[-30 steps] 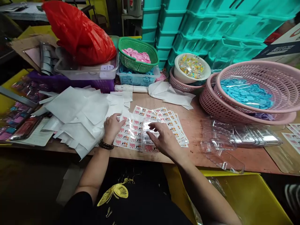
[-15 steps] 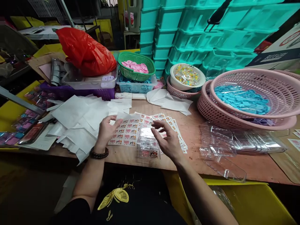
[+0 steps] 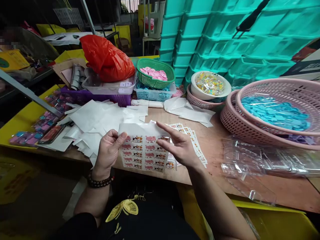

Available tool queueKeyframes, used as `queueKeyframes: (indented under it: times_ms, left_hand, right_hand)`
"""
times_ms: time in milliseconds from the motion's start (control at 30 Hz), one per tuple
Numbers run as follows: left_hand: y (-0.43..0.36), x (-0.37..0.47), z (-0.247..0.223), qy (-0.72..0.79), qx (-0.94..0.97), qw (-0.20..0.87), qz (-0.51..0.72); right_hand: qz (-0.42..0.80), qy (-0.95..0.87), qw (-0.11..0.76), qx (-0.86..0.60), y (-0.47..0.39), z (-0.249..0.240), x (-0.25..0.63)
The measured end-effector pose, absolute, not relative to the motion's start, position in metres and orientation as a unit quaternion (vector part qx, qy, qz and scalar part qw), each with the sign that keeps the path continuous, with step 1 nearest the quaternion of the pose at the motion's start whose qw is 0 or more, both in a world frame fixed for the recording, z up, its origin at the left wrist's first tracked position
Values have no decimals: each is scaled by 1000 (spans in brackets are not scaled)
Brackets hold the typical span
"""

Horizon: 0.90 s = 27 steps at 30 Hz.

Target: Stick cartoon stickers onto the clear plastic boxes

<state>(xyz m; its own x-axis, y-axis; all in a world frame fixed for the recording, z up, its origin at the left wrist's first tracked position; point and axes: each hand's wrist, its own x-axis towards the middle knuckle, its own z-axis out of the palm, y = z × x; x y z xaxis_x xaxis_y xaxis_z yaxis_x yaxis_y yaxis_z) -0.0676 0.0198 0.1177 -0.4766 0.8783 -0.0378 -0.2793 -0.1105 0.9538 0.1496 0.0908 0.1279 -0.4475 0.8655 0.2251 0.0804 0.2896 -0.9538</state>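
A sheet of stickers (image 3: 143, 156) with rows of cartoon cats and pink lettering is raised at a tilt above the table's front edge. My left hand (image 3: 110, 150) pinches its upper left edge between thumb and fingers. At the upper right of the sheet is my right hand (image 3: 178, 145), thumb and forefinger apart; whether the fingertips touch the paper I cannot tell. Behind the raised sheet lie more sticker sheets (image 3: 196, 143), fanned out on the wood. The clear plastic cases behind it are mostly hidden.
Blank white papers (image 3: 92, 115) pile up at the left. On the right are clear plastic shells (image 3: 250, 160) and pink baskets (image 3: 230, 113) with blue pieces. A green basket (image 3: 156, 81), a white bowl (image 3: 225, 88) and stacked teal bins (image 3: 200, 36) stand at the back.
My left hand has lifted the sticker sheet off the table and tilted it up toward me, in front of the clear cases. My right hand has come to its right side. The view has shifted left.
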Motion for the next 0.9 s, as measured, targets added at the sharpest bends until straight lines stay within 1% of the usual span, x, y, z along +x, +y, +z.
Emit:
queueKeyframes:
  times_ms: [67, 100, 133, 200, 267, 300, 333, 367, 433, 500, 633, 767, 900]
  left_hand:
    - [18, -64, 113, 535, 315, 416, 665]
    - [17, -62, 112, 547, 342, 392, 656]
    - [17, -61, 111, 559, 379, 345, 652]
    - [15, -58, 113, 574, 474, 194, 639]
    - [12, -55, 121, 562, 583, 50, 585]
    - [11, -53, 126, 548, 641, 12, 537]
    - [10, -52, 131, 529, 695, 0, 486]
    - [9, -51, 137, 507, 742, 9, 439]
    - [9, -48, 146, 464, 801, 67, 372]
    - [11, -47, 152, 442, 814, 142, 348]
    - [18, -44, 150, 464, 767, 273, 348]
    - [24, -44, 139, 487, 724, 403, 276]
    - [29, -44, 126, 480, 716, 465, 204]
  right_hand:
    - [464, -714, 394, -345, 87, 127, 160]
    - [447, -719, 394, -358, 84, 126, 164]
    - [425, -724, 394, -374, 82, 125, 168]
    - [373, -739, 394, -399, 76, 125, 175]
    - [330, -756, 396, -403, 69, 128, 180]
    - [326, -764, 393, -394, 65, 130, 183]
    - [341, -771, 384, -378, 61, 133, 186]
    - [369, -775, 367, -359, 57, 135, 188]
    - [436, -773, 324, -328, 50, 139, 193]
    - [478, -752, 311, -330, 43, 138, 195]
    - [482, -701, 353, -389, 37, 128, 198]
    - [505, -685, 338, -401, 36, 120, 200]
    - [530, -676, 316, -404, 36, 114, 206]
